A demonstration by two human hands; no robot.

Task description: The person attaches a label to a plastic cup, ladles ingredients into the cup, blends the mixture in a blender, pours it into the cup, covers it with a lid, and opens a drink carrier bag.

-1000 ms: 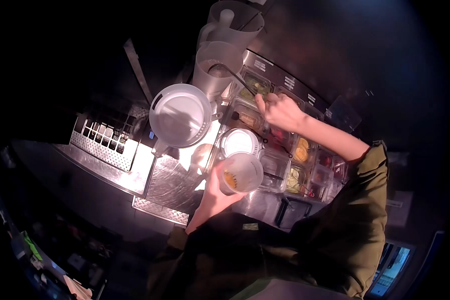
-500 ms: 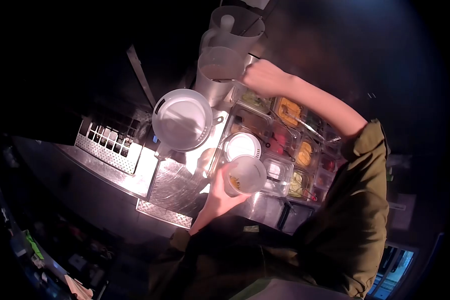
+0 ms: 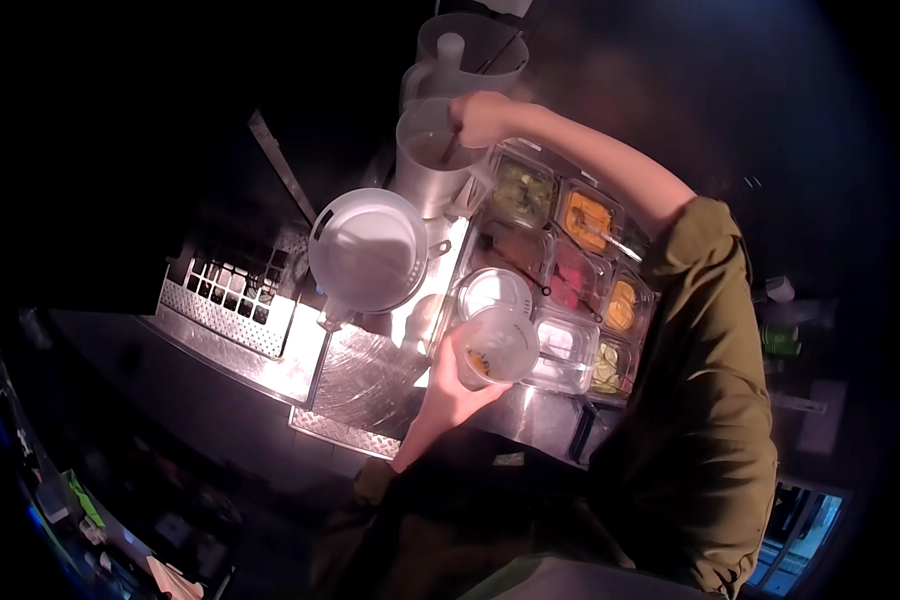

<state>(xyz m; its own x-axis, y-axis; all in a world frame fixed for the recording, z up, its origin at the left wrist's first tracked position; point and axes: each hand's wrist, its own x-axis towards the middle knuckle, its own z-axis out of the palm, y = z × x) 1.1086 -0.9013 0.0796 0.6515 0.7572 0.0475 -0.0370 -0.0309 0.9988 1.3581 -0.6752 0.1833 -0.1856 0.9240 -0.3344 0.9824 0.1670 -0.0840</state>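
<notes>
My left hand [image 3: 448, 398] is wrapped round a translucent cup [image 3: 510, 345], tilted toward me, with some yellow-orange bits low inside it. Over the rim of a translucent pitcher [image 3: 422, 192], my right hand [image 3: 483, 119] grips the thin dark handle of a utensil [image 3: 451, 150]. The utensil's lower end goes down into the pitcher, and its head is hidden. Just beyond the cup stands a white round tub [image 3: 494, 292], partly covered by it.
Clear bins of cut fruit [image 3: 588, 216] fill the right of the counter, some with utensils in them. Left of them stands a large white pitcher [image 3: 368, 250]. Another translucent pitcher [image 3: 485, 50] is at the back. A perforated metal rack [image 3: 220, 318] lies far left.
My right hand has moved left over the pitcher, and the utensil's handle has swung from nearly level to steep. The cup stays in my left hand; the whole view has shifted slightly.
</notes>
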